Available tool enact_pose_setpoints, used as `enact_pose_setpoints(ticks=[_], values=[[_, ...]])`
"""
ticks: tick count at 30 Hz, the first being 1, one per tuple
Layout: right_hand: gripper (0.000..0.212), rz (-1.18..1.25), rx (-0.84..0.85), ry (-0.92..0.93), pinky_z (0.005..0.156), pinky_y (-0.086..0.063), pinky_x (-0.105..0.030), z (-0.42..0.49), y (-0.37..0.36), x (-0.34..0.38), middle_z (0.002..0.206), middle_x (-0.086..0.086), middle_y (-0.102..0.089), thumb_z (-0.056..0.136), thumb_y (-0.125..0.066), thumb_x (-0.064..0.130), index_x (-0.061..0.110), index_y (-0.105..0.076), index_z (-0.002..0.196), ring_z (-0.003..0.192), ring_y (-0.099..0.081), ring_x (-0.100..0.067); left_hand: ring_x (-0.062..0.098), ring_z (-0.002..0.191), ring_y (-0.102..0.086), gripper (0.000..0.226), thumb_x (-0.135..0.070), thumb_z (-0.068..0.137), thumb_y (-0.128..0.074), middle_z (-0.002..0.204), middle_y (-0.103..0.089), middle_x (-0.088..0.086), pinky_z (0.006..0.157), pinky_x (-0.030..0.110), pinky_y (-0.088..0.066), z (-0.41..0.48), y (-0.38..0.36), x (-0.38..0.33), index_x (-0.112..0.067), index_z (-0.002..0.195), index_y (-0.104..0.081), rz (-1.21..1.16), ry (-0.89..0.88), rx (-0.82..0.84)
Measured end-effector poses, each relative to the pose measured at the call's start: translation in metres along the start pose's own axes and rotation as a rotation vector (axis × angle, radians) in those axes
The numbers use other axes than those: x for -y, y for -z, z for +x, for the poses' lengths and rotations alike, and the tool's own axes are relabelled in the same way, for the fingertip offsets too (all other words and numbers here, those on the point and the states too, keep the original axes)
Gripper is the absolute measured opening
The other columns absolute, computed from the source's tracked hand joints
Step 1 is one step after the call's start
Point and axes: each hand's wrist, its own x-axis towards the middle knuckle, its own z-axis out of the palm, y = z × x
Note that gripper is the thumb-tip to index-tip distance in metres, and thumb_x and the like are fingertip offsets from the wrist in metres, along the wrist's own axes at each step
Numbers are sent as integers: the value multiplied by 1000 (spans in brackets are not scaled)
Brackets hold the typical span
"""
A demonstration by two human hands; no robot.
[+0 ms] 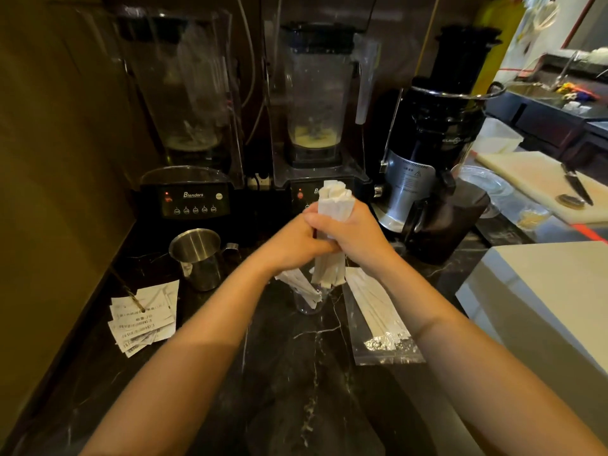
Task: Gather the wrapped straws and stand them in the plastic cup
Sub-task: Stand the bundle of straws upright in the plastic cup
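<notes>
Both hands clasp one upright bundle of white paper-wrapped straws (335, 202) over the middle of the dark marble counter. My right hand (353, 233) wraps the bundle from the right; my left hand (292, 245) presses against it from the left. The bundle's lower ends hang just above a clear plastic cup (307, 302), which holds a few wrapped straws leaning to the left. More wrapped straws (375, 304) lie flat in a clear plastic bag to the right of the cup.
A steel measuring cup (197, 258) stands left of the plastic cup, with paper receipts (143, 319) nearer me. Two blenders (194, 195) and a black juicer (434, 153) line the back. A white box (543, 297) sits at the right; a cutting board with a knife (575, 184) lies beyond.
</notes>
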Motion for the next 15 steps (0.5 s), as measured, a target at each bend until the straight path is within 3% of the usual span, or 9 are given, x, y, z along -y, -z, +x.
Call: enact_pose_setpoints(ticks=[4, 7, 12, 15], values=[[24, -7, -24, -32, 65, -47, -8, 19, -3, -12, 93, -13, -65, 82, -61, 11, -1, -63, 103, 81, -61, -13, 11, 102, -57, 42, -3, 77, -62, 111, -60, 1, 88, 21, -48, 17, 14, 7, -18, 115, -53, 62, 111, 24], [25, 26, -14, -82, 65, -48, -8, 26, -7, -32, 99, -18, -66, 83, -60, 11, -2, -62, 105, 83, -61, -12, 11, 92, -59, 29, -5, 78, -61, 97, -62, -2, 83, 24, -48, 22, 17, 20, -16, 105, -57, 144, 213, 81], [35, 25, 8, -129, 68, -48, -7, 33, -12, -56, 99, -7, -65, 81, -64, 13, 3, -57, 115, 88, -61, -11, 15, 96, -57, 27, -8, 77, -63, 98, -61, 0, 80, 20, -45, 25, 17, 37, -12, 103, -60, 151, 283, 111], [36, -7, 51, -84, 67, -48, -4, 33, -9, -64, 100, 4, -59, 80, -65, 11, 14, -53, 114, 90, -57, -6, 18, 96, -58, 28, -8, 77, -64, 102, -62, 7, 86, 29, -47, 26, 20, 41, -10, 104, -60, 200, 285, 92]])
